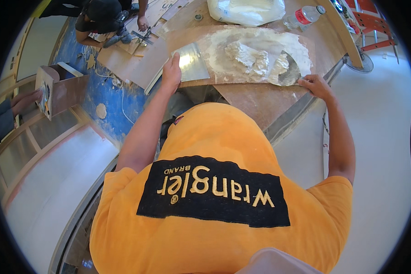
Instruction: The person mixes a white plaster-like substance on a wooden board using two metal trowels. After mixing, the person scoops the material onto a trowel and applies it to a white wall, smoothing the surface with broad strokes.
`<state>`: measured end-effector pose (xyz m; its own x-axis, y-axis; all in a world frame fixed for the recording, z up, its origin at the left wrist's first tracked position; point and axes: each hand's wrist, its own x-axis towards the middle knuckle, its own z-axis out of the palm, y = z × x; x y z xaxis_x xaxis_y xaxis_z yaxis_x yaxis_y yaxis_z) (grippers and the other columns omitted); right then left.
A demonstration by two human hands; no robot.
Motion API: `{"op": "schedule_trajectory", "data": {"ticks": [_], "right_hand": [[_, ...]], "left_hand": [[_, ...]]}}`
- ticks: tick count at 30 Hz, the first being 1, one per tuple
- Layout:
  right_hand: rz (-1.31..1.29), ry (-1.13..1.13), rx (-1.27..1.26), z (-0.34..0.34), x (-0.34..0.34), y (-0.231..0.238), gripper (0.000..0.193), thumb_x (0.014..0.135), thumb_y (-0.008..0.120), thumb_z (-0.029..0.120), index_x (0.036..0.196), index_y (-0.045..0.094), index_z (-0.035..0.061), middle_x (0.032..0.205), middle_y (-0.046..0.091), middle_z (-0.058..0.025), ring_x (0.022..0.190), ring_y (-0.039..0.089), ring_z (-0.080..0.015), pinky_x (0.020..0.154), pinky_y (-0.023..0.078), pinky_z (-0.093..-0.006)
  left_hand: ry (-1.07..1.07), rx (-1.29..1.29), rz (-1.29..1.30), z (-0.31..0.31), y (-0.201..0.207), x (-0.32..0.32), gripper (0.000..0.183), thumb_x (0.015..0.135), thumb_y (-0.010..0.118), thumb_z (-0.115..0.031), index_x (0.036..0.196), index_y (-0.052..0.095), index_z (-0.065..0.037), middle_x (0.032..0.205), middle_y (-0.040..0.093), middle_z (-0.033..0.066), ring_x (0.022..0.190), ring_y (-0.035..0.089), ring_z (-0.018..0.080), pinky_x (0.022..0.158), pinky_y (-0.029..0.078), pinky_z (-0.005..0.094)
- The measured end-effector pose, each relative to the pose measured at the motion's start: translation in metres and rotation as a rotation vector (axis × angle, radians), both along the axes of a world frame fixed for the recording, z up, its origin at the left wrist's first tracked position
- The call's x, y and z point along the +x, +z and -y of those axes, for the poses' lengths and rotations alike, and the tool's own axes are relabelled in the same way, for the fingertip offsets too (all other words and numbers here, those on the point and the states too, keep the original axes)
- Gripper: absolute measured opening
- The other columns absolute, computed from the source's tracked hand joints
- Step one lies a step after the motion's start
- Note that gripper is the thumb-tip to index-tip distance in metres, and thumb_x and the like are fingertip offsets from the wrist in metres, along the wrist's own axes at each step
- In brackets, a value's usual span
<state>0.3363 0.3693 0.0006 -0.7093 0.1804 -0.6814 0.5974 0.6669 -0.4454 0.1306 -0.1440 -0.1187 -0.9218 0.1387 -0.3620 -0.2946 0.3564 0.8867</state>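
My left hand [171, 73] is closed on a wide, flat steel plastering blade [193, 63], held at the left end of a board [255, 35] smeared with white powder. On the board sits a mound of white, paste-like plaster [249, 58]. At the board's right end my right hand [317, 86] is closed around the handle of a trowel [295, 72]. Its rounded metal blade lies against the board with a lump of white plaster on it; the handle is mostly hidden by my fingers.
Beyond the board stand a white bag [246, 10] and a clear bottle with a red label [304, 17]. A co-worker in a dark cap [103, 14] bends at the far left. Another person's forearm [26, 101] reaches a wooden box [66, 93]. A red ladder [372, 27] stands far right.
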Motion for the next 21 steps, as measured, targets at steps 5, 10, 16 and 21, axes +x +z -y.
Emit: {"op": "schedule_trajectory", "data": {"ticks": [5,10,16,21], "right_hand": [[-0.001,0.008,-0.051,0.084,-0.017,-0.015,0.044,0.097,0.073,0.043,0.106,0.074,-0.0001,0.071,0.066,-0.0058,0.059,0.060,-0.0147,0.054,0.050,-0.0344],[-0.029,-0.337,-0.451,0.159,-0.016,-0.021,0.045,0.100,0.070,0.030,0.136,0.062,0.0035,0.073,0.065,-0.0047,0.060,0.060,-0.0126,0.054,0.049,-0.0301],[-0.243,-0.263,-0.417,0.131,-0.021,0.019,0.055,0.099,0.068,0.017,0.151,0.052,0.0064,0.072,0.062,-0.0034,0.062,0.058,-0.0127,0.059,0.048,-0.0283],[-0.548,0.210,0.331,0.156,-0.030,0.051,0.066,0.093,0.061,0.002,0.154,0.051,0.0255,0.118,0.064,-0.0183,0.072,0.068,-0.0260,0.066,0.056,-0.0378]], "left_hand": [[0.019,-0.077,0.120,0.002,0.000,-0.001,0.059,0.111,0.047,-0.047,0.115,0.068,0.008,0.103,0.071,0.0198,0.096,0.063,0.0237,0.092,0.048,0.0381],[0.019,-0.025,0.008,-0.004,-0.001,0.001,0.059,0.111,0.047,-0.047,0.114,0.069,0.007,0.100,0.071,0.0169,0.094,0.062,0.0219,0.089,0.049,0.0374],[0.020,0.041,0.067,0.000,-0.004,-0.001,0.057,0.111,0.047,-0.048,0.112,0.069,0.005,0.094,0.069,0.0139,0.090,0.062,0.0200,0.085,0.049,0.0355],[0.002,-0.030,0.134,-0.002,0.008,-0.001,0.056,0.111,0.047,-0.048,0.110,0.068,0.004,0.079,0.064,0.0097,0.071,0.058,0.0189,0.069,0.050,0.0367]]}}
